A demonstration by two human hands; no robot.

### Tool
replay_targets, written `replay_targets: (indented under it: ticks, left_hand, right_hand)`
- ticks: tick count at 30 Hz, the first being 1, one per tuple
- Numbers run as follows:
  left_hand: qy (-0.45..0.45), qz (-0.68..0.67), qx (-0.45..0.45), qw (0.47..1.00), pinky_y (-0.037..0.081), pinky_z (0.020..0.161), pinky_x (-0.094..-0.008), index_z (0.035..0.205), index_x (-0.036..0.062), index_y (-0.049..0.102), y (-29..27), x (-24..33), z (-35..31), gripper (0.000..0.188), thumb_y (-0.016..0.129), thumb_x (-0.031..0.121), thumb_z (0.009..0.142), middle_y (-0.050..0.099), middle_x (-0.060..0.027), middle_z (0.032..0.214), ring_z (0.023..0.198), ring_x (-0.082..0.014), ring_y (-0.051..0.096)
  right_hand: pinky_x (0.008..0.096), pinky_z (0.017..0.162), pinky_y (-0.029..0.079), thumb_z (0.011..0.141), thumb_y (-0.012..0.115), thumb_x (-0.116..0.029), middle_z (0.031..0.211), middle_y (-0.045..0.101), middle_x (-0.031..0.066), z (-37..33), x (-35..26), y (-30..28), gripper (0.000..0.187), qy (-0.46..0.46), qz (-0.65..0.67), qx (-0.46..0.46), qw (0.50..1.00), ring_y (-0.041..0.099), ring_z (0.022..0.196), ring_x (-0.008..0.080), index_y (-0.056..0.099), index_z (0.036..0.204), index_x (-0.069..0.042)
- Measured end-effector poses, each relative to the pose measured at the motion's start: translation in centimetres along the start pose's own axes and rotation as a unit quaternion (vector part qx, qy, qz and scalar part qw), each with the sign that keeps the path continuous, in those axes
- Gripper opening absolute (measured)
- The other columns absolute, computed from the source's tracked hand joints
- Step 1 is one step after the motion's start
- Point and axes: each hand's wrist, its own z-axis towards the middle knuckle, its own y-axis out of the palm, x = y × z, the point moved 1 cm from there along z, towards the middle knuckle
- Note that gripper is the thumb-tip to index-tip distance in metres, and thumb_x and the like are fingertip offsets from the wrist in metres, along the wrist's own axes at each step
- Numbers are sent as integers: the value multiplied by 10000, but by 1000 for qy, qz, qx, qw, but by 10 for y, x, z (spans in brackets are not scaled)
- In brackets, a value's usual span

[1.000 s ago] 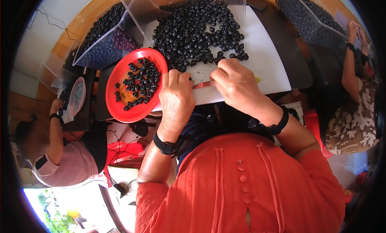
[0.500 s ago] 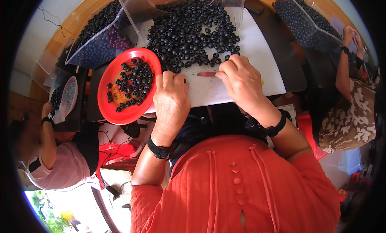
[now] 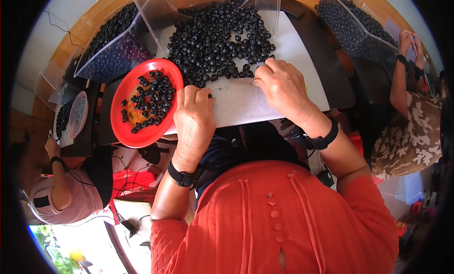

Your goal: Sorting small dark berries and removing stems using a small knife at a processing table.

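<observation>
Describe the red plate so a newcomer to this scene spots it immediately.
Start at the white board in front of the person in the red top. At its left end, just left of the left hand, is the round red plate with black beads scattered in it. It is bright red, whereas the dish farther left is pale pink.

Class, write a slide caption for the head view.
Beside a round red plate, the left hand pinches a small black bead; the right hand holds a thin flat tool.

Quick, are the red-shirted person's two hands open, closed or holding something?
Left hand: closed, pinching a black bead.
Right hand: closed, holding a thin flat tool.
</observation>
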Motion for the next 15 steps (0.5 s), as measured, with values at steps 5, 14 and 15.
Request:
replay_targets:
  ticks: [5,14,15]
  left_hand:
    - [-49,-165,72,982,539,795,-388,1157,13,710,-4,3,-3,241,720,-26,919,628,-149,1077,972,-319,621]
    - [-65,-259,90,960,522,747,-304,1181,19,721,-7,2,-4,237,731,-25,948,639,-110,1100,849,-187,594]
    - [-70,-270,88,956,518,747,-296,1175,16,725,-7,1,-5,233,735,-26,946,642,-104,1101,843,-173,589]
  right_hand:
    - [430,703,519,809,813,-89,862,584,65,7,-21,-10,166,-2,41,8,999,647,814,288,653,854,-86]
    - [414,656,514,785,802,-83,836,568,62,13,-21,8,174,-26,9,28,999,638,757,271,633,824,-89]
    - [414,657,515,795,801,-88,834,574,64,11,-15,7,164,-16,-3,33,999,644,762,272,640,823,-89]
